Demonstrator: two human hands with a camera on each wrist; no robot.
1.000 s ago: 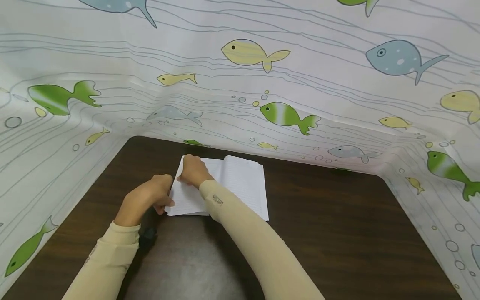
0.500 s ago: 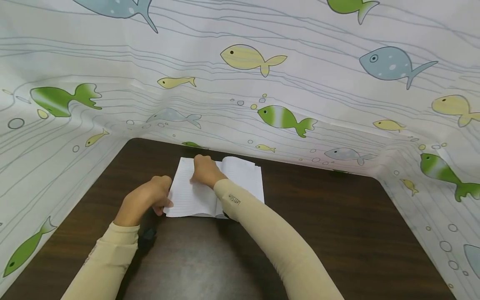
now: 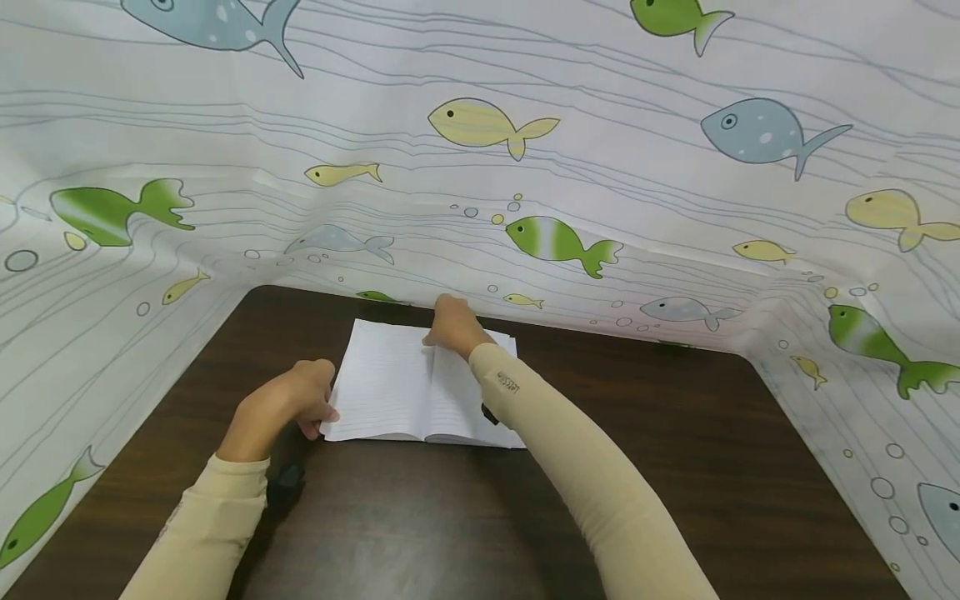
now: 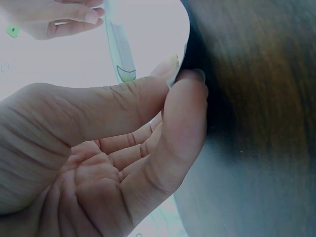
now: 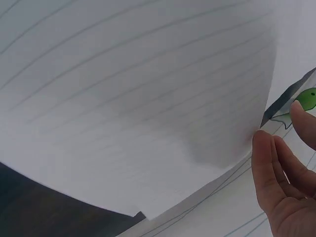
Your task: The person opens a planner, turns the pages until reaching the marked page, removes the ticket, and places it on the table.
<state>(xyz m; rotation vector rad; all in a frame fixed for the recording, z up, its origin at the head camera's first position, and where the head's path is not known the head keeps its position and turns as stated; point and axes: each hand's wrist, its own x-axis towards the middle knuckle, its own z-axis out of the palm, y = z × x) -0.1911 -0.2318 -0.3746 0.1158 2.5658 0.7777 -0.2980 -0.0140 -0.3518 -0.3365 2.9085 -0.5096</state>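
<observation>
An open lined notebook [image 3: 382, 392] lies left of centre in the frame, on a dark wood-grain surface [image 3: 675, 450] before a white backdrop [image 3: 615, 183] printed with fish. A person in cream sleeves [image 3: 585, 467] reaches in from the bottom. The left grip [image 3: 288, 400] pinches paper between thumb and forefinger at the notebook's lower-left corner; this probably anchors that side while the other arm works across it. How many sheets it holds cannot be told. The right grip [image 3: 456, 325] is at the notebook's top edge, just right of the fold. Its wrist view shows fingertips at the edge of a bowed page and the thumb standing apart, so it is not clenched; it seems placed to guide or smooth the paper. Lying flat, the notebook lets the surface support both halves.
</observation>
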